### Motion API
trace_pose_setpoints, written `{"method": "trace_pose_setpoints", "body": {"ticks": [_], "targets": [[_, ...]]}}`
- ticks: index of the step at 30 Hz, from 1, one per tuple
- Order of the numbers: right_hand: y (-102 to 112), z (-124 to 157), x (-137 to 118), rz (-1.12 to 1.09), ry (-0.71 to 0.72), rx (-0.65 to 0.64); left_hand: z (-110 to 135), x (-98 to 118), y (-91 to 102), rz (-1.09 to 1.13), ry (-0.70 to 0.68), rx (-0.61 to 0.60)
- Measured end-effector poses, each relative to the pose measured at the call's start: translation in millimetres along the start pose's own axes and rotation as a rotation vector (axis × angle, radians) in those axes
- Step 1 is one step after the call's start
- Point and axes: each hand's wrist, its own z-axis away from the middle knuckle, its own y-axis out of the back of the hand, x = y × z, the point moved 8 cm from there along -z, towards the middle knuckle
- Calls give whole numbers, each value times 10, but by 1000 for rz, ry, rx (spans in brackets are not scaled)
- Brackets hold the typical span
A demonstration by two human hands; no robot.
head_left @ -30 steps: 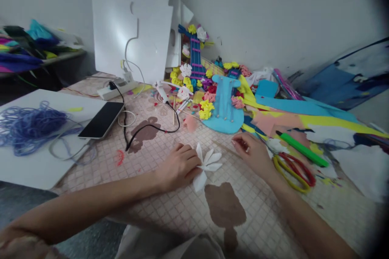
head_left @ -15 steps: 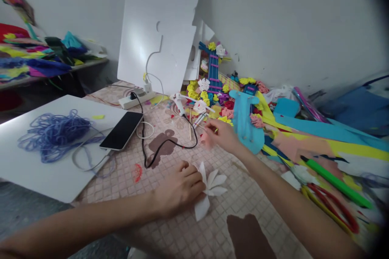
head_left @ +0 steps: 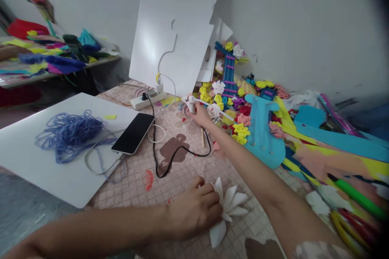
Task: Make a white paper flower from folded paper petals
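Observation:
My left hand (head_left: 194, 210) is closed in a pinch on a white foam flower (head_left: 228, 208) that lies on the pink checked tablecloth (head_left: 182, 170) near the front. My right hand (head_left: 200, 114) is stretched far forward with its fingers wrapped round the handle of a white glue gun (head_left: 192, 103). The gun's black cable (head_left: 170, 162) runs from there across the cloth to a white power strip (head_left: 148, 100).
A black phone (head_left: 133, 132) and a tangle of blue thread (head_left: 69, 133) lie on a white board (head_left: 36, 170) at left. Foam guitars (head_left: 263, 129), small foam flowers and coloured foam sheets crowd the right. A green marker (head_left: 355, 196) and scissors (head_left: 346, 226) lie at far right.
My right hand has moved from beside the white flower away to the glue gun at the back and closed on it. My left hand stayed on the flower. The view has shifted left.

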Motion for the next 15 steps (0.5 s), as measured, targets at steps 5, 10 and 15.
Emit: {"method": "trace_pose_setpoints", "body": {"ticks": [5,10,15], "targets": [[-113,-164,61,-69,-109,-12,-22,-35,2,50,15,-31],[69,-192,48,-178,-157,31,-20,-98,60,49,35,-15],[813,286,-231,-626,2,154,-7,-128,102,38,41,-9]]}}
